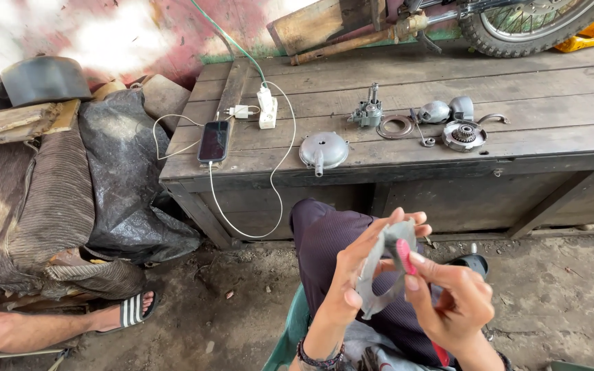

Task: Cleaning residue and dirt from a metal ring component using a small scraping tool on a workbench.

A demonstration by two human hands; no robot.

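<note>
Below the wooden surface [407,148], low in the head view: I am seeing both hands working close together over a lap in dark striped cloth.
Left hand [352,275]: it is gripping a flat grey gasket [377,275], fingers curled round its left edge, thumb pressing on the front.
Right hand [452,302]: its fingers are pinching shut on a small red-handled tool [403,255], the tip touching the upper part of the gasket.
Gasket position: it is being held upright between the two hands, well apart from the parts on the surface (I cannot tell exactly how the tool tip is meeting it).
Parts on the surface: a round grey cover [323,150] is sitting near the front edge; further right are lying a small gear assembly [368,112], a flat ring [397,127], two rounded grey housings [448,110] and a toothed round part [464,135].
Left end of the surface: a dark phone [214,141] is charging, its white cable [249,220] looping down over the front edge, beside a white power strip [267,108].
Far side: a motorcycle wheel [531,24] is showing at the top right.
Lower left: another person's sandalled foot [122,312] is resting on the dirt floor [558,288], beside a heap of dark bags [128,178].
</note>
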